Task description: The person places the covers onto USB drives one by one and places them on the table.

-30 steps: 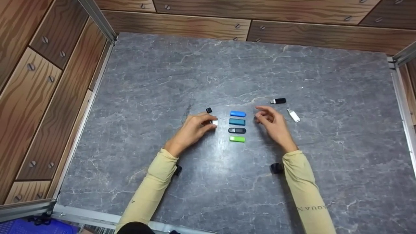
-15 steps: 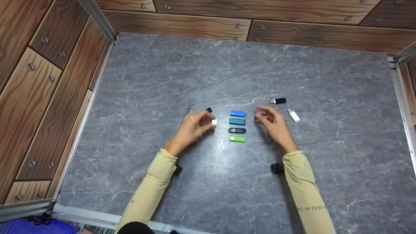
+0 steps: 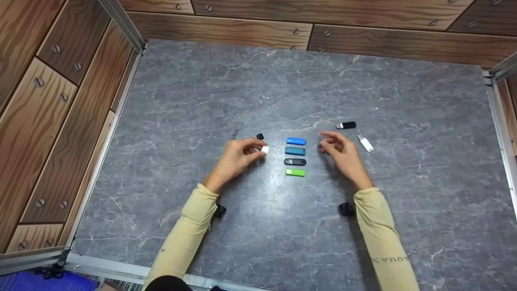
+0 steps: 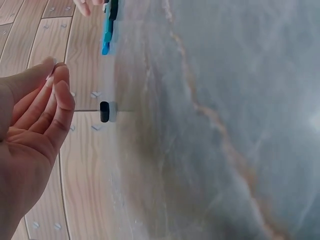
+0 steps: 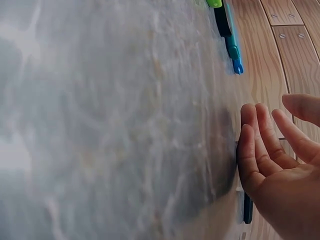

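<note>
Between thumb and fingertips, my left hand (image 3: pixel 238 157) pinches a small white cap (image 3: pixel 265 149), most likely a USB stick's cap. A little black cap (image 3: pixel 260 136) lies just beyond those fingers. My right hand (image 3: pixel 344 155) hovers with loosely bent fingers and holds nothing. Between the hands several USB sticks lie in a column: blue (image 3: pixel 296 141), teal (image 3: pixel 295 151), dark grey (image 3: pixel 295 162) and green (image 3: pixel 295 173). Past the right hand are a black USB stick (image 3: pixel 348 125) and a white USB stick (image 3: pixel 366 144), both with bare metal plugs. In the left wrist view the fingers mostly hide the white cap.
A grey marbled tabletop (image 3: pixel 210 93) carries everything. Wood-patterned panels (image 3: pixel 226 30) stand along its back and sides, with metal rails at the edges. At the lower left corner a blue basket (image 3: pixel 48 281) shows below the table edge.
My left hand has shifted slightly left and away from me, and the white cap has tilted in its fingertips. The right hand has barely moved. The sticks on the table stay put.
</note>
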`<control>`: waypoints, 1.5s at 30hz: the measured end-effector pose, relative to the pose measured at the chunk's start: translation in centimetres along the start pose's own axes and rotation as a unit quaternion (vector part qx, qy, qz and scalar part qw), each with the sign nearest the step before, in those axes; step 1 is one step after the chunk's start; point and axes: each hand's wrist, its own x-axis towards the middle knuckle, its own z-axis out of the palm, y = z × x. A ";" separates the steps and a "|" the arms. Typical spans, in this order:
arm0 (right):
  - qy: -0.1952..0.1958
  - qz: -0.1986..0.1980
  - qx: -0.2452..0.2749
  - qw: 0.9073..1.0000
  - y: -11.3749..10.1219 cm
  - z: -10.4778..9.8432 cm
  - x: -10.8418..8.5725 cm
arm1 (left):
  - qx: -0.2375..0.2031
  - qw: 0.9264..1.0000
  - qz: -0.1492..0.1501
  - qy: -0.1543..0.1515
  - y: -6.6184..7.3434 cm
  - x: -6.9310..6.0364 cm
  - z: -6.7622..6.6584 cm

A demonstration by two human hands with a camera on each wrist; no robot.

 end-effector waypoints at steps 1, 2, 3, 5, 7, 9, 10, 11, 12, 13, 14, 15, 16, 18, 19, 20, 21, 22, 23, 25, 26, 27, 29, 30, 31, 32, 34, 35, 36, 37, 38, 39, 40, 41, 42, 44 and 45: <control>0.002 -0.002 -0.002 1.000 0.0 -0.2 0.0 | -0.002 1.000 -0.007 0.000 0.0 0.0 -0.1; 0.007 -0.004 -0.003 1.000 0.0 -0.4 0.0 | -0.002 1.000 -0.012 0.000 -0.1 0.0 -0.1; 0.013 -0.007 -0.002 1.000 0.0 -0.7 -0.1 | -0.003 1.000 -0.016 -0.001 -0.1 0.0 -0.2; 0.028 -0.014 0.005 0.999 0.1 -1.2 -0.2 | -0.005 1.000 -0.022 -0.003 -0.1 0.0 -0.2; 0.047 -0.022 0.013 0.999 0.1 -1.9 -0.3 | -0.014 1.000 -0.027 -0.006 -0.2 -0.1 -0.3; 0.065 -0.027 0.025 0.997 0.1 -2.6 -0.6 | -0.025 0.999 -0.030 -0.010 -0.3 -0.1 -0.3; 0.075 -0.031 0.027 0.996 0.1 -2.9 -0.7 | -0.029 0.999 -0.031 -0.011 -0.3 -0.1 -0.3; 0.085 -0.034 0.027 0.995 0.1 -3.3 -0.8 | -0.034 0.999 -0.034 -0.012 -0.4 -0.1 -0.3; 0.097 -0.038 0.023 0.994 0.0 -3.7 -1.0 | -0.039 0.998 -0.036 -0.013 -0.4 -0.1 -0.4; 0.109 -0.041 0.014 0.993 0.0 -4.0 -1.2 | -0.047 0.998 -0.040 -0.015 -0.5 0.0 -0.4; 0.121 -0.045 0.002 0.992 0.0 -4.4 -1.3 | -0.052 0.998 -0.043 -0.017 -0.5 0.0 -0.4; 0.134 -0.047 -0.017 0.990 0.0 -4.8 -1.4 | -0.056 0.997 -0.047 -0.018 -0.6 0.0 -0.4; 0.148 -0.047 -0.042 0.987 0.0 -5.2 -1.5 | -0.060 0.997 -0.051 -0.019 -0.6 0.0 -0.5; 0.172 -0.041 -0.089 0.980 -0.1 -5.8 -1.7 | -0.065 0.996 -0.057 -0.019 -0.7 0.0 -0.5; 0.182 -0.034 -0.114 0.976 -0.1 -6.1 -1.8 | -0.068 0.996 -0.060 -0.019 -0.7 0.0 -0.6; 0.191 -0.026 -0.137 0.972 -0.1 -6.4 -1.8 | -0.066 0.996 -0.061 -0.017 -0.8 0.0 -0.7; 0.197 -0.017 -0.156 0.968 -0.1 -6.7 -1.9 | -0.066 0.996 -0.063 -0.015 -0.8 0.0 -0.7; 0.201 -0.007 -0.172 0.964 0.0 -6.9 -2.0 | -0.066 0.996 -0.064 -0.013 -0.8 0.0 -0.8; 0.204 0.004 -0.184 0.962 0.0 -7.2 -2.0 | -0.067 0.996 -0.064 -0.011 -0.9 0.0 -0.8; 0.203 0.024 -0.207 0.957 0.2 -7.6 -2.1 | -0.074 0.995 -0.067 -0.009 -0.9 0.0 -0.8; 0.199 0.032 -0.214 0.956 0.4 -7.7 -2.2 | -0.078 0.995 -0.068 -0.008 -0.9 0.0 -0.8; 0.192 0.038 -0.220 0.956 0.6 -7.9 -2.2 | -0.081 0.994 -0.069 -0.007 -0.9 0.0 -0.8; 0.180 0.048 -0.232 0.955 0.9 -8.1 -2.2 | -0.083 0.994 -0.072 -0.005 -0.9 0.0 -0.8; 0.176 0.050 -0.237 0.954 1.2 -8.1 -2.2 | -0.083 0.994 -0.074 -0.005 -1.0 0.0 -0.8; 0.171 0.051 -0.242 0.954 1.4 -8.2 -2.2 | -0.083 0.993 -0.078 -0.005 -1.0 0.0 -0.8; 0.166 0.055 -0.246 0.953 1.6 -8.2 -2.1 | -0.082 0.993 -0.080 -0.005 -1.0 0.0 -0.8; 0.159 0.064 -0.252 0.952 2.0 -8.3 -2.0 | -0.080 0.993 -0.086 -0.008 -1.0 0.0 -0.8; 0.159 0.067 -0.255 0.951 2.2 -8.3 -1.9 | -0.081 0.993 -0.088 -0.011 -1.0 0.0 -0.7; 0.158 0.069 -0.258 0.951 2.4 -8.4 -1.9 | -0.082 0.993 -0.089 -0.013 -1.0 0.0 -0.7; 0.158 0.071 -0.259 0.950 2.5 -8.4 -1.9 | -0.084 0.992 -0.089 -0.015 -1.0 0.0 -0.7; 0.159 0.071 -0.260 0.950 2.5 -8.4 -1.9 | -0.086 0.992 -0.089 -0.016 -1.0 0.0 -0.7; 0.162 0.069 -0.261 0.949 2.6 -8.4 -1.9 | -0.090 0.992 -0.088 -0.018 -1.0 0.0 -0.7; 0.167 0.064 -0.261 0.949 2.7 -8.4 -1.9 | -0.093 0.992 -0.087 -0.019 -1.0 0.0 -0.7; 0.172 0.059 -0.260 0.948 2.7 -8.4 -1.9 | -0.096 0.991 -0.086 -0.020 -1.0 0.0 -0.6; 0.175 0.056 -0.258 0.948 2.8 -8.4 -1.9 | -0.099 0.991 -0.086 -0.022 -1.0 0.0 -0.6; 0.180 0.055 -0.251 0.950 2.9 -8.3 -2.0 | -0.105 0.990 -0.088 -0.025 -1.1 0.0 -0.5; 0.181 0.054 -0.246 0.951 2.9 -8.3 -2.0 | -0.106 0.990 -0.089 -0.027 -1.2 0.0 -0.5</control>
